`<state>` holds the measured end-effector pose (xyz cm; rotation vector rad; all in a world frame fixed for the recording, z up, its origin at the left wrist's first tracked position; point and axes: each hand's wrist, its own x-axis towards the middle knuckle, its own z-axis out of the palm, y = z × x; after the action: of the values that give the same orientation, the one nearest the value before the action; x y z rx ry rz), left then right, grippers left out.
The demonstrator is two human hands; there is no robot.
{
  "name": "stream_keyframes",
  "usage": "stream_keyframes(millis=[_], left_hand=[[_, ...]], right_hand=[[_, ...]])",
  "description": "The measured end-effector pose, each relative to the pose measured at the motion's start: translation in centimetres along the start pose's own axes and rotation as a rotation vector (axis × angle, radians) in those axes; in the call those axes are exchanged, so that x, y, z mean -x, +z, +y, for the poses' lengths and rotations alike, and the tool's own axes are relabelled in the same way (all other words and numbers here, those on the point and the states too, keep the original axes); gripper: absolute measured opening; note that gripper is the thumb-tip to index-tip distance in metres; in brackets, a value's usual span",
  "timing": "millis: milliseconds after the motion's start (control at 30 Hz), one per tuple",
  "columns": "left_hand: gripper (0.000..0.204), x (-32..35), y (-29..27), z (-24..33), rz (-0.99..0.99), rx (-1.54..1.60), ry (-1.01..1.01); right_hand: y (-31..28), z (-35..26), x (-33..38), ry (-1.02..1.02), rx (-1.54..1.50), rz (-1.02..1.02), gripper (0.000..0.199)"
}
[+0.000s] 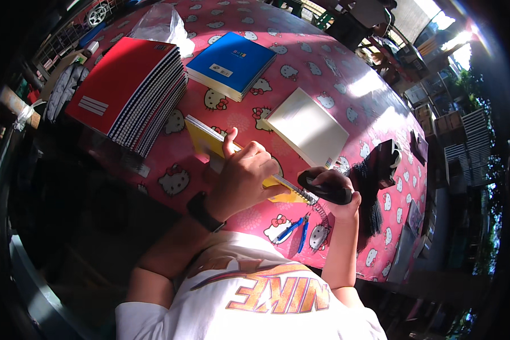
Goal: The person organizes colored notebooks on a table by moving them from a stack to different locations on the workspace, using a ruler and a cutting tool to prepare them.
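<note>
A yellow notebook (201,136) stands tilted on its edge over the table in front of me. My left hand (246,173) is closed round it, with the thumb raised. A wire spiral (303,194) shows at the notebook's right end. My right hand (341,195) grips a smooth black oblong handheld tool (323,188) beside that end. Whether the tool touches the spiral, I cannot tell. Below the notebook lies a pair of small cutting pliers (300,229) with blue handles.
A tall stack of red spiral notebooks (122,85) stands at the left, beside a clear plastic bag (163,25). Farther off are blue-covered notebooks (229,59) and a cream-coloured pad (309,124). Black spiral coils (368,187) lie at the right on the pink patterned tablecloth (238,218).
</note>
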<state>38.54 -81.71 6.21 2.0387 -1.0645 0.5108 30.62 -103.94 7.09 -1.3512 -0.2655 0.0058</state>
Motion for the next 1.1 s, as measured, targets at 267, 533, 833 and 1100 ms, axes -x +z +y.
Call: stream_keyframes(millis=[267, 533, 833, 1100], left_hand=[[0.034, 0.0, -0.5, 0.0, -0.022, -0.04, -0.055], [0.036, 0.0, -1.1, -1.1, -0.037, -0.089, -0.111], [0.038, 0.3, -1.4, -1.5, 0.047, -0.121, -0.06], [0.04, -0.3, -1.3, -2.8, 0.052, -0.131, -0.061]], right_hand=[[-0.4, 0.3, -1.8, 0.194, 0.328, -0.148, 0.071], [-0.6, 0.5, -4.0, 0.285, 0.705, -0.162, 0.081], [-0.7, 0.7, -5.2, 0.341, 0.854, -0.149, 0.083], [-0.2, 0.0, -7.0, 0.328, 1.055, -0.202, 0.078]])
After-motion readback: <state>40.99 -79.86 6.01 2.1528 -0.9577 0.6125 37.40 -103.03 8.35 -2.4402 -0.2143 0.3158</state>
